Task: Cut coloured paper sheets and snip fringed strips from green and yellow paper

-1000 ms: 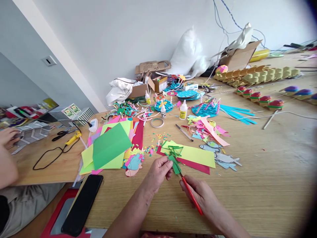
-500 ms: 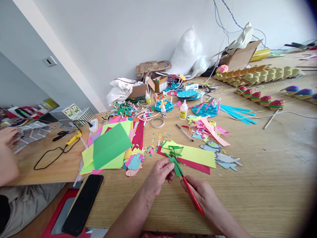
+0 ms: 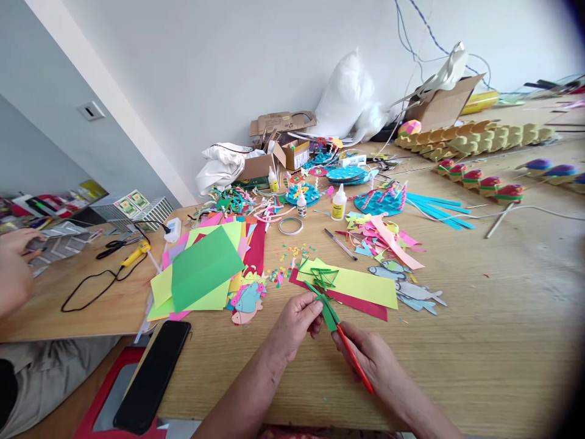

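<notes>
My left hand (image 3: 299, 320) pinches a small piece of green paper (image 3: 328, 315) between thumb and fingers. Red-handled scissors (image 3: 354, 358) are gripped in my right hand (image 3: 370, 356), their blades lying along the edge of the green piece. Just beyond my hands, thin green paper strips (image 3: 324, 278) rest on a yellow-green paper sheet (image 3: 365, 285), which overlaps a dark red sheet (image 3: 361, 305). Grey-blue paper fish (image 3: 418, 291) lie to the right of these sheets. Pink and blue paper fish (image 3: 249, 303) lie to the left of my hands.
A stack of coloured paper topped by a green sheet (image 3: 208, 268) sits at left, near a black phone (image 3: 153, 375). Glue bottles (image 3: 339, 204), a tape roll (image 3: 290, 226), a pen (image 3: 340, 244) and paper scraps (image 3: 388, 238) lie farther back. Another person's hand (image 3: 21, 244) works at far left.
The scissor blades have shifted slightly along the green paper, and the piece has turned a little in my left hand. At far left, the other person's hand has moved slightly.
</notes>
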Action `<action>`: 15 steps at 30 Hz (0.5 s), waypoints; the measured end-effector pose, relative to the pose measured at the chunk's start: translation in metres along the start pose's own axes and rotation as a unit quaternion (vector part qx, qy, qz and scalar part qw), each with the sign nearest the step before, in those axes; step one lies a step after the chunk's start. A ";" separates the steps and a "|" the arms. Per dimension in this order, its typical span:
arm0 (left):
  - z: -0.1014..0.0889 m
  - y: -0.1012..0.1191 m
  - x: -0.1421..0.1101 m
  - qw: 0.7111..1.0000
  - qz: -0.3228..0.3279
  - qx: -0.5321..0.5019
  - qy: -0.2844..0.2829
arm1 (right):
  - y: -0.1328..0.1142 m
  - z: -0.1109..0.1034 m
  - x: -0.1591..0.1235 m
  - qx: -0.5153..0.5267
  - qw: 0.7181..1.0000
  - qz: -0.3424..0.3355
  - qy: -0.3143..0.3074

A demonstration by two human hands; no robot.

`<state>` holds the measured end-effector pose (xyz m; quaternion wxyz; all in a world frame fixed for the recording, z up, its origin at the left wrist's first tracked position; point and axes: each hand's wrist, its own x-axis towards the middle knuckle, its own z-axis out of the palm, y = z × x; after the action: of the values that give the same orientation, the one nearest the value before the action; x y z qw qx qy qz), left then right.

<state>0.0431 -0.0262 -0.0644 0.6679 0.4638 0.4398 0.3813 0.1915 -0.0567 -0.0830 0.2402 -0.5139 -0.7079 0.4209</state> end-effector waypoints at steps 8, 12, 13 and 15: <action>0.000 -0.001 0.001 0.998 -0.017 -0.063 -0.008 | 0.003 0.001 0.002 0.000 1.000 0.017 0.002; -0.001 -0.003 0.003 0.996 -0.024 -0.080 -0.014 | 0.003 0.002 0.003 -0.010 1.000 0.010 0.009; -0.001 -0.004 0.003 0.996 -0.026 -0.083 -0.016 | 0.003 0.002 0.002 -0.010 1.000 0.007 0.010; -0.001 -0.007 0.004 0.996 -0.031 -0.087 -0.021 | 0.003 0.001 0.002 -0.005 1.000 0.002 0.008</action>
<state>0.0441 -0.0241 -0.0718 0.7260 0.3984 0.4050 0.3875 0.1911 -0.0551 -0.0863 0.2427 -0.5196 -0.7070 0.4138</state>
